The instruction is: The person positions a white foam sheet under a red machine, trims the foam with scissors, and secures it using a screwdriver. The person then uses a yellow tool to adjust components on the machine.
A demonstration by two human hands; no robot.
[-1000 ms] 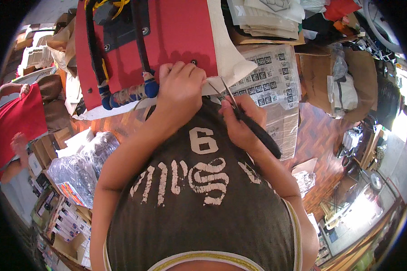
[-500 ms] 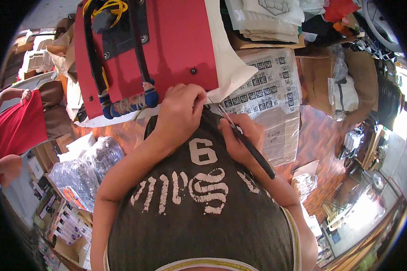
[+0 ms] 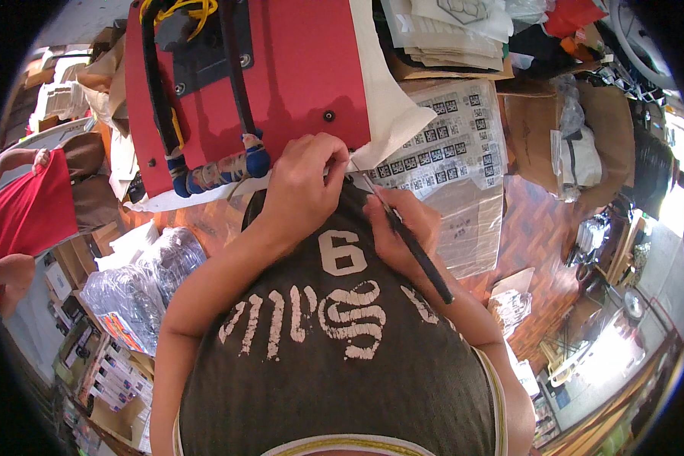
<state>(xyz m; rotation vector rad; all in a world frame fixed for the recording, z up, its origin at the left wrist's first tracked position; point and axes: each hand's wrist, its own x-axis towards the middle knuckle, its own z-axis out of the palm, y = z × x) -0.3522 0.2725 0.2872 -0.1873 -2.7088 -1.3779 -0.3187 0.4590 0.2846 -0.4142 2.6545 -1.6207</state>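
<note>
At the near edge of a red panel [image 3: 304, 61], my left hand [image 3: 304, 182] is closed, its fingertips pinching the edge of a white sheet [image 3: 391, 114] that shows from under the panel. My right hand [image 3: 404, 228] grips a long tool [image 3: 419, 262] with a black handle and a thin metal front; its exact kind is unclear. The metal points up and left, close to my left fingertips, where the tip is hard to make out. Left of my left hand, a black frame carries a crossbar [image 3: 216, 176] wrapped in blue and beige.
A plastic-covered sheet of black printed squares [image 3: 463, 144] lies right of my hands, below stacked papers [image 3: 452, 57]. An opened cardboard box [image 3: 536, 129] stands farther right. Plastic-wrapped bundles [image 3: 133, 292] sit on the left. Another person in red [image 3: 34, 201] is at the far left.
The tool's black handle end has swung slightly left, and my right hand has shifted a little with it. My left hand keeps its pinch in nearly the same place.
</note>
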